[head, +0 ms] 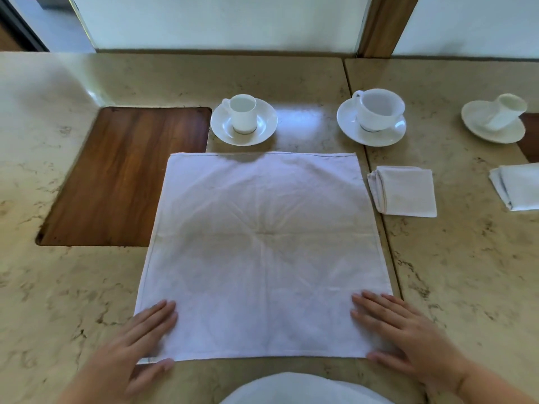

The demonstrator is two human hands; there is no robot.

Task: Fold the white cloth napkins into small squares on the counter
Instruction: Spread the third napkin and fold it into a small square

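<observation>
A white cloth napkin (pixel 262 246) lies spread flat and unfolded on the beige stone counter (pixel 46 287), with crease lines crossing at its middle. My left hand (pixel 140 342) rests flat on its near left corner, fingers straight and thumb at the near edge. My right hand (pixel 408 336) rests flat on the near right corner in the same way. A napkin folded into a small square (pixel 404 189) lies to the right of the spread one. Another folded napkin (pixel 516 185) sits at the right edge of view.
Behind the napkin stand a small white cup on a saucer (pixel 243 121) and a larger cup on a saucer (pixel 372 119). A third cup and saucer (pixel 495 119) sits far right. A dark wooden inset (pixel 122 176) lies left of the napkin. A wall closes the back.
</observation>
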